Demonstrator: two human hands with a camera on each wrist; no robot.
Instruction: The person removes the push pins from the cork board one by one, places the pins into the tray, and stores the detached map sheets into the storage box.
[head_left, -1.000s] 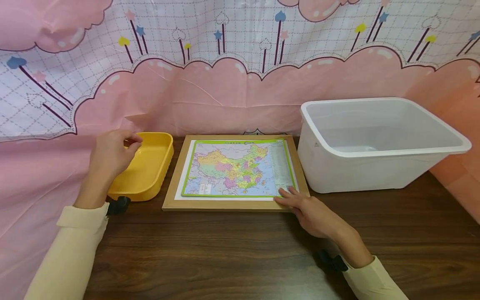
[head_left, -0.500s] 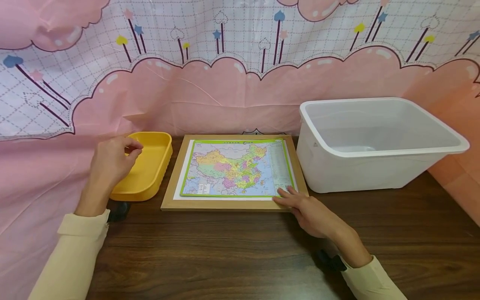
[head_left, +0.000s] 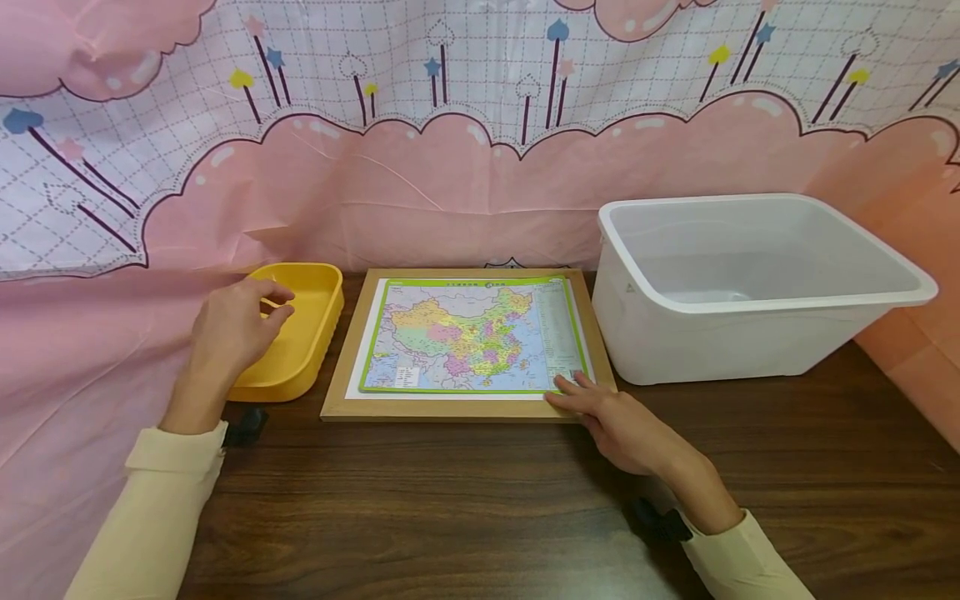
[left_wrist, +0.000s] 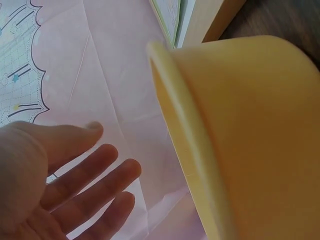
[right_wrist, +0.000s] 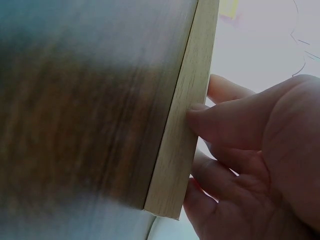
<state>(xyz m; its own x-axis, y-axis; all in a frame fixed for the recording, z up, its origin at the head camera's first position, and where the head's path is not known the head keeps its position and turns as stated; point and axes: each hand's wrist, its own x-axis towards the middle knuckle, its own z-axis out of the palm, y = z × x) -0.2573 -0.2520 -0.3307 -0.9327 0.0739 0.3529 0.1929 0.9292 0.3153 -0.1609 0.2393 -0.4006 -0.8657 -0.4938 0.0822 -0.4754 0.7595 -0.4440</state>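
In the head view a wood-edged framed board (head_left: 450, 410) lies flat on the table, bearing a map (head_left: 468, 333) with a green border. My right hand (head_left: 626, 429) rests on its near right corner, fingers spread over the map. The right wrist view shows the thumb (right_wrist: 225, 120) against the wooden edge (right_wrist: 175, 135). On the left, my left hand (head_left: 236, 329) hovers above the yellow tray (head_left: 333, 325). Its thumb and fingers (left_wrist: 95, 200) are loosely bent and apart in the left wrist view, holding nothing, beside the tray's rim (left_wrist: 182, 115).
A large white plastic bin (head_left: 690, 346) stands right of the board, close to its edge. Behind everything hangs a pink and white patterned cloth (head_left: 420, 183). Dark wood tabletop (head_left: 420, 508) extends in front of the board.
My left hand has shifted slightly right and nearer over the yellow tray, and its thumb and forefinger have parted a little. My right hand stays in place on the board.
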